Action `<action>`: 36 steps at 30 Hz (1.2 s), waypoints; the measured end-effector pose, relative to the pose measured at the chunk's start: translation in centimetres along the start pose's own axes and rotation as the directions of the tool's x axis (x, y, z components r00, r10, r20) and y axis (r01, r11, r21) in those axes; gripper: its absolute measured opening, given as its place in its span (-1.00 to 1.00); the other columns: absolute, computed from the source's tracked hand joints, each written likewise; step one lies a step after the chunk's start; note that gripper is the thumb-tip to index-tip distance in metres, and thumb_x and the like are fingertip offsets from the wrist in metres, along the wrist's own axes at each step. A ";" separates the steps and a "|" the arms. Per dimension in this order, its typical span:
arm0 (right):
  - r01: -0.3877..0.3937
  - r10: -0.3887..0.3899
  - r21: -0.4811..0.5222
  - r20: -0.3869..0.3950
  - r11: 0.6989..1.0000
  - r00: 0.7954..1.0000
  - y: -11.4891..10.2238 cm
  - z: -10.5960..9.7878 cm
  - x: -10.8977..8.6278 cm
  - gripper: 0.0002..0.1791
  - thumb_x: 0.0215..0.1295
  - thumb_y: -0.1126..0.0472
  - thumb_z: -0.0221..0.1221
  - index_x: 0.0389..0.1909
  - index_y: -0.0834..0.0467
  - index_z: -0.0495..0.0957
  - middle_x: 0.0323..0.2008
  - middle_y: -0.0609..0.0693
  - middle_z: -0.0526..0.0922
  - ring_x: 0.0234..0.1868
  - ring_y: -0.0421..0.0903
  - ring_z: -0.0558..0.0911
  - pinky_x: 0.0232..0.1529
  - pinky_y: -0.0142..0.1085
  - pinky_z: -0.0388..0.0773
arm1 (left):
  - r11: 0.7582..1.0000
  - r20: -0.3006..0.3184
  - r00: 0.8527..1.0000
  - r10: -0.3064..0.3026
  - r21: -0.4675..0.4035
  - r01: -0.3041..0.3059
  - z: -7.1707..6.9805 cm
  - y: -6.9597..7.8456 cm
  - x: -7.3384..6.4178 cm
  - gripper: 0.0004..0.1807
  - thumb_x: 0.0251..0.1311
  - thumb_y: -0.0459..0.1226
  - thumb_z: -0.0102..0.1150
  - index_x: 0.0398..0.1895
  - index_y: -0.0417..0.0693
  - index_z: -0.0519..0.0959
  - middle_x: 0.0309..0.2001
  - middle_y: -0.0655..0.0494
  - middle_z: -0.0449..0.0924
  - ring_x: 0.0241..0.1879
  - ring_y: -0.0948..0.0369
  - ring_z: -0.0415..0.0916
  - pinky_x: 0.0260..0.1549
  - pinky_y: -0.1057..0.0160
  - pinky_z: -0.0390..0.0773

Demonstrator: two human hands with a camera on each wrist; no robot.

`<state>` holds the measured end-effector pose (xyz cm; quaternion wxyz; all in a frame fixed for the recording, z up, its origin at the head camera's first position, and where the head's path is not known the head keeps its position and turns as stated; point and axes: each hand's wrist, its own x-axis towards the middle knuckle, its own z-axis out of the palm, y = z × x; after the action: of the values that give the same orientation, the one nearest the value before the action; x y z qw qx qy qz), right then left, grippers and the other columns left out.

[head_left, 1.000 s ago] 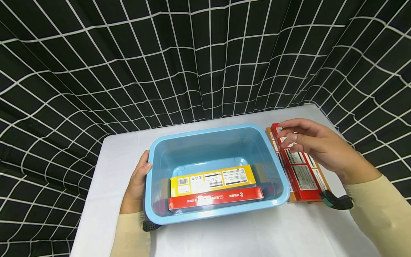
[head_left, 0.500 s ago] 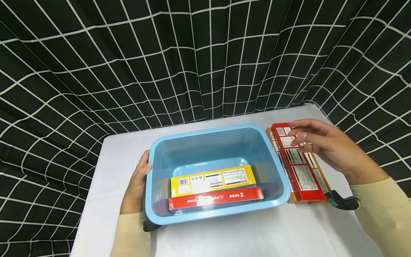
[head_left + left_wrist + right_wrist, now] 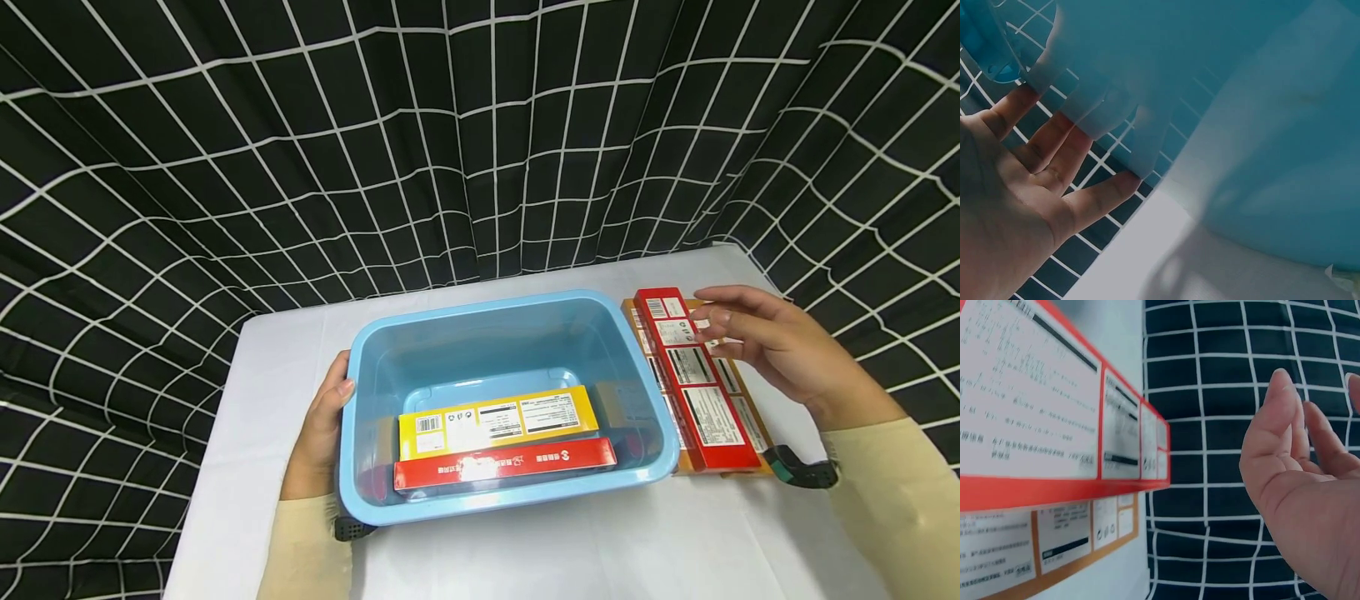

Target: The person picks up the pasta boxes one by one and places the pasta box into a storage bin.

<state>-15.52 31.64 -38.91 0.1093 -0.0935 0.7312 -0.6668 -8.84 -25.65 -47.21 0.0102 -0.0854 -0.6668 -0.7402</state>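
A light blue plastic bin stands mid-table; a yellow box and a red box lie inside it. My left hand rests against the bin's left side, and in the left wrist view its spread fingers touch the outer wall. Right of the bin, another red box lies on top of orange-brown boxes. My right hand hovers at the right edge of this red box with fingers loosely bent. The right wrist view shows a gap between hand and boxes, with nothing held.
A white cloth covers the table. Black curtains with a white grid hang behind it and along both sides. Dark wrist devices are strapped on under the sleeves' ends.
The right hand has drawn to the right, away from over the red box, uncovering more of its labels. The left hand, bin and boxes have stayed in place.
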 end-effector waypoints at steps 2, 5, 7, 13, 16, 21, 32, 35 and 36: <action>-0.014 0.014 0.001 -0.010 1.000 1.000 0.3 -0.4 -0.1 -0.61 0.68 0.34 0.08 0.39 0.06 0.57 0.27 -0.02 0.61 0.10 -0.06 0.69 -0.04 -0.25 0.71 | 1.000 0.000 1.000 -0.001 -0.002 0.001 0.0 0.0 0.0 -0.39 0.44 -0.07 -0.14 0.49 -0.07 0.40 0.24 -0.26 0.48 0.13 -0.11 0.46 -0.01 -0.01 0.65; -0.027 0.028 0.035 -0.007 0.999 1.000 0.9 -1.1 -0.1 -0.61 0.69 0.35 0.06 0.39 0.05 0.57 0.23 -0.05 0.65 0.10 -0.09 0.68 -0.03 -0.27 0.71 | 1.000 -0.001 1.000 0.003 0.002 -0.003 0.0 0.0 0.0 -0.39 0.44 -0.07 -0.15 0.48 -0.08 0.40 0.22 -0.26 0.48 0.11 -0.10 0.47 -0.03 -0.01 0.65; -0.034 0.034 0.055 -0.009 0.998 0.999 1.2 -1.5 -0.2 -0.62 0.70 0.35 0.04 0.38 0.06 0.57 0.20 -0.05 0.67 0.07 -0.08 0.70 -0.03 -0.27 0.71 | 1.000 -0.001 1.000 0.006 0.006 -0.006 0.0 0.0 0.0 -0.40 0.44 -0.08 -0.15 0.48 -0.08 0.40 0.21 -0.25 0.49 0.10 -0.09 0.47 -0.04 0.00 0.66; -0.072 0.074 0.127 -0.006 0.989 0.997 2.0 -2.4 -0.2 -0.62 0.72 0.33 0.00 0.37 0.04 0.58 0.19 -0.07 0.69 0.02 -0.06 0.74 -0.05 -0.26 0.72 | 1.000 0.003 1.000 0.010 0.004 -0.010 0.0 0.0 0.0 -0.40 0.45 -0.07 -0.15 0.48 -0.07 0.40 0.21 -0.26 0.49 0.11 -0.08 0.48 -0.04 0.00 0.66; -0.093 0.095 0.157 -0.005 0.983 0.995 2.2 -2.8 -0.3 -0.62 0.73 0.31 -0.01 0.38 0.02 0.57 0.20 -0.08 0.69 0.02 -0.05 0.75 -0.06 -0.25 0.72 | 1.000 0.004 1.000 0.011 0.002 -0.012 0.0 0.0 -0.1 -0.40 0.46 -0.07 -0.15 0.48 -0.07 0.40 0.22 -0.25 0.48 0.12 -0.09 0.47 -0.02 -0.01 0.66; -0.109 0.111 0.172 0.003 0.979 0.994 2.9 -3.3 -0.6 -0.63 0.74 0.30 -0.03 0.36 0.00 0.58 0.20 -0.09 0.69 0.03 -0.06 0.74 -0.04 -0.25 0.71 | 1.000 0.009 1.000 0.010 0.002 -0.010 0.0 0.1 -0.1 -0.40 0.45 -0.07 -0.14 0.48 -0.07 0.40 0.22 -0.25 0.48 0.13 -0.10 0.46 -0.02 -0.01 0.65; -0.213 0.217 0.088 -0.044 0.973 0.975 4.7 -5.0 -1.0 -0.67 0.75 0.21 0.01 0.23 -0.22 0.64 0.11 -0.25 0.71 0.04 -0.16 0.72 -0.04 -0.29 0.69 | 1.000 0.005 1.000 0.012 0.001 -0.012 0.0 0.0 0.0 -0.40 0.45 -0.08 -0.15 0.48 -0.07 0.40 0.22 -0.25 0.49 0.12 -0.08 0.47 -0.02 0.00 0.65; -0.265 0.270 0.076 -0.052 0.961 0.962 5.3 -5.5 -1.1 -0.71 0.75 0.16 0.04 0.17 -0.26 0.65 0.08 -0.28 0.71 0.04 -0.16 0.72 -0.05 -0.27 0.69 | 1.000 0.000 1.000 0.013 0.005 -0.013 0.0 0.0 0.0 -0.40 0.44 -0.08 -0.15 0.47 -0.08 0.40 0.21 -0.25 0.49 0.12 -0.10 0.47 -0.02 0.00 0.65; -0.282 0.286 0.077 -0.052 0.956 0.957 5.5 -5.7 -1.1 -0.72 0.75 0.14 0.04 0.16 -0.27 0.65 0.07 -0.28 0.71 0.04 -0.16 0.73 -0.05 -0.26 0.70 | 1.000 -0.001 1.000 0.012 0.007 -0.012 0.0 0.0 0.0 -0.40 0.44 -0.08 -0.15 0.47 -0.09 0.40 0.21 -0.25 0.49 0.12 -0.10 0.47 -0.02 0.00 0.65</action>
<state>-16.07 37.92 -43.85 0.1843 0.0373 0.7166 -0.6716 -8.85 -25.67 -47.24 0.0152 -0.0891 -0.6688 -0.7380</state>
